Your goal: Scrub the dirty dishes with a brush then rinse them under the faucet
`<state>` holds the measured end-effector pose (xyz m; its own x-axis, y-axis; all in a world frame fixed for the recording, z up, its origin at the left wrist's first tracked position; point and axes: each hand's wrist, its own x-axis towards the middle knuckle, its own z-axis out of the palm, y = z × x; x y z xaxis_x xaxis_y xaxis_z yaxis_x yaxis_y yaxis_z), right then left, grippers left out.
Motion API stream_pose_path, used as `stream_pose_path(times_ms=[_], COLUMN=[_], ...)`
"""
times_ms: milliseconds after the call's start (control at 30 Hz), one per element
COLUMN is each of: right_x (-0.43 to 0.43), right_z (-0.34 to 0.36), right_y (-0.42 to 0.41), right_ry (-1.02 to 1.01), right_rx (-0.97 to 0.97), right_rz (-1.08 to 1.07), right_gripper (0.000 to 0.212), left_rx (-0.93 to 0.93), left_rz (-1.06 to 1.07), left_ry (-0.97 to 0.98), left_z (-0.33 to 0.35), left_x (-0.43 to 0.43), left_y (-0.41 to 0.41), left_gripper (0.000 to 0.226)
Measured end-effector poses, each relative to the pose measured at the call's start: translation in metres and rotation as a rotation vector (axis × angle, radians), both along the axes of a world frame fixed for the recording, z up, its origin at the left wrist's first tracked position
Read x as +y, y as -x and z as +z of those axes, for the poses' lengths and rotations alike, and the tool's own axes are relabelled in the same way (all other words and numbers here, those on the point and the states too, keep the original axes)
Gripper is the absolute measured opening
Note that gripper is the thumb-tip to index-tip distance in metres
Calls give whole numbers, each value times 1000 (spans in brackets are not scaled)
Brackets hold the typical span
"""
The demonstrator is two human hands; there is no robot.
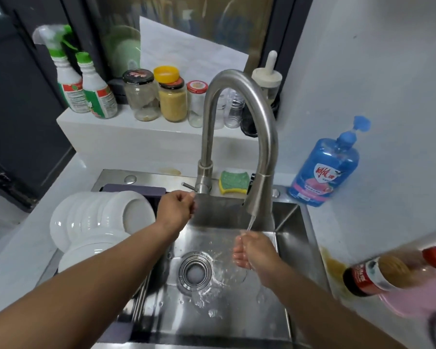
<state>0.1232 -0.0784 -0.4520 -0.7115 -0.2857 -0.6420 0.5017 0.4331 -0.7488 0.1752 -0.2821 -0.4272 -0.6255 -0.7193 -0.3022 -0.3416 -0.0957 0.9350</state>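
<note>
A steel faucet arches over the steel sink, and a thin stream of water runs from its spout. My right hand is under the stream with fingers loosely curled, holding nothing. My left hand reaches to the faucet's lever at the base and its fingers curl round it. Several white plates and bowls stand stacked in a rack at the sink's left. The sink basin holds only water and the drain. No brush shows.
A green and yellow sponge lies behind the faucet. A blue soap bottle stands at the right. A dark sauce bottle lies over a pink item at the right edge. Jars and spray bottles line the back ledge.
</note>
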Motion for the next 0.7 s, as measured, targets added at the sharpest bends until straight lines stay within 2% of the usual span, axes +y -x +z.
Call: stream_pose_path(times_ms=[167, 300, 367, 500, 700], right_x=[6, 4, 5, 8, 9], right_z=[-1, 5, 8, 11, 13], right_y=[9, 11, 13, 16, 17], right_ry=[28, 87, 105, 104, 94], right_rx=[-40, -49, -48, -42, -26], right_rz=[-47, -99, -109, -75, -53], right_gripper=[17, 21, 22, 17, 16], left_rx=[-5, -34, -77, -222, -274], left_rz=[22, 20, -17, -167, -201], left_ry=[-25, 10, 114, 515, 656], left_z=[4, 2, 3, 9, 6], left_x=[-10, -15, -16, -19, -28], left_y=[18, 29, 29, 19, 25], left_gripper=[29, 32, 35, 37, 28])
